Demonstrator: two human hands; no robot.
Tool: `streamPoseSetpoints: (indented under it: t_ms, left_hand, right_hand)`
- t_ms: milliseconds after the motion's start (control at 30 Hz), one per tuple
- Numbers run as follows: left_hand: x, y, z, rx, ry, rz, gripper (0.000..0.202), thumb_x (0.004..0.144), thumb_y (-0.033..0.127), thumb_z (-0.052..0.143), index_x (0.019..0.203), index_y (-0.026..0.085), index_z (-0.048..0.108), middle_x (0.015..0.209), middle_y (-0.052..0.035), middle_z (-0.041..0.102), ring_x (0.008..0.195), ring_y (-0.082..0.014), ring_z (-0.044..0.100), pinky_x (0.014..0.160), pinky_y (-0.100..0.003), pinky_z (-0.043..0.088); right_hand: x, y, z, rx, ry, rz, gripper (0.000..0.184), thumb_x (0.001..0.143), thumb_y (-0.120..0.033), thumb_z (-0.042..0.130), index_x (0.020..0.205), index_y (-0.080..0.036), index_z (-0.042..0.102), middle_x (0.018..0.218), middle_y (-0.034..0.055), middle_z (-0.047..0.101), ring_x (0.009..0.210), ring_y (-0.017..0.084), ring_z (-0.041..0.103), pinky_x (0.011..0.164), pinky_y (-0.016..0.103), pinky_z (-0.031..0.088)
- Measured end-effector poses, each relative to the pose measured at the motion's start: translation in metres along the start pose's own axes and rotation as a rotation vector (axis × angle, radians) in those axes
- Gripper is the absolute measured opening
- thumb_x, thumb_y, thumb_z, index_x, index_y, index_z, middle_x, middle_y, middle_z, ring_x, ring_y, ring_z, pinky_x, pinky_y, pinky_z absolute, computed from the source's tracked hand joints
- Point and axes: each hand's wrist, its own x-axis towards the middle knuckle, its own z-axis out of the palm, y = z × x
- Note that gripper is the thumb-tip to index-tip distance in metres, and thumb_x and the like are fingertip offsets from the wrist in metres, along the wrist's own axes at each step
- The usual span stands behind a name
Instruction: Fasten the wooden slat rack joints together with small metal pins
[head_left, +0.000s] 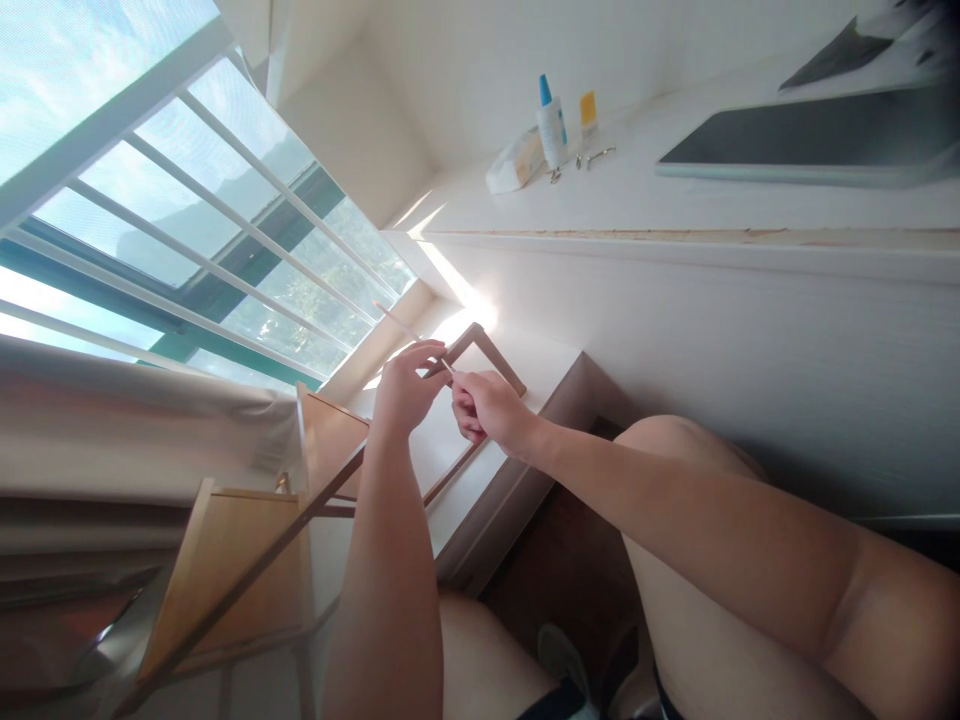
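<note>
Both my hands meet over a wooden frame (486, 347) that rests on a white ledge (547, 365) by the window. My left hand (405, 385) is closed, its fingers pinching a thin pale stick (409, 327) near the frame's corner. My right hand (487, 408) is closed too, gripping the same stick's other end beside the frame. The stick slants up to the left toward the window. My bare knees show below.
A wooden rack with slanted shelves (240, 560) stands at the lower left. A white desk (675, 200) above carries a tablet (810, 140), a blue-capped bottle (551, 125), a small yellow-capped tube (589, 112) and a tissue pack (516, 162). Barred window (187, 200) at left.
</note>
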Motion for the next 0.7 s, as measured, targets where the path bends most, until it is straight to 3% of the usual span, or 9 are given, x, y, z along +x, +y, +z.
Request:
streamPoseSetpoints:
  t_ms: [100,367,700]
  left_hand:
    - [0.001,-0.002,0.0,-0.011,-0.001,0.005,0.025,0.076,0.022,0.059,0.098,0.021,0.071,0.121,-0.0037,0.064,0.085,-0.0172,0.063,0.079,-0.033,0.054]
    - [0.001,-0.003,0.001,-0.008,-0.006,-0.013,0.031,0.075,0.021,0.06,0.105,0.022,0.07,0.122,-0.0042,0.064,0.087,-0.0182,0.064,0.08,-0.033,0.055]
    - [0.0,0.002,-0.001,0.024,0.009,-0.013,0.029,0.077,0.032,0.064,0.103,0.021,0.07,0.12,-0.0033,0.066,0.093,-0.0195,0.065,0.084,-0.033,0.054]
  right_hand:
    - [-0.002,0.003,0.001,-0.242,0.039,-0.075,0.038,0.091,-0.038,0.037,0.057,-0.023,0.032,0.038,-0.0067,0.033,0.033,0.009,0.034,0.038,0.024,0.03]
    - [0.001,-0.009,-0.01,-0.904,0.179,-0.184,0.047,0.092,-0.04,0.037,0.05,-0.019,0.036,0.045,-0.002,0.039,0.045,0.008,0.036,0.048,0.027,0.022]
    - [0.008,-0.016,-0.016,-1.101,0.228,-0.143,0.048,0.093,-0.043,0.034,0.052,-0.018,0.037,0.05,-0.0005,0.042,0.05,0.009,0.039,0.051,0.027,0.023]
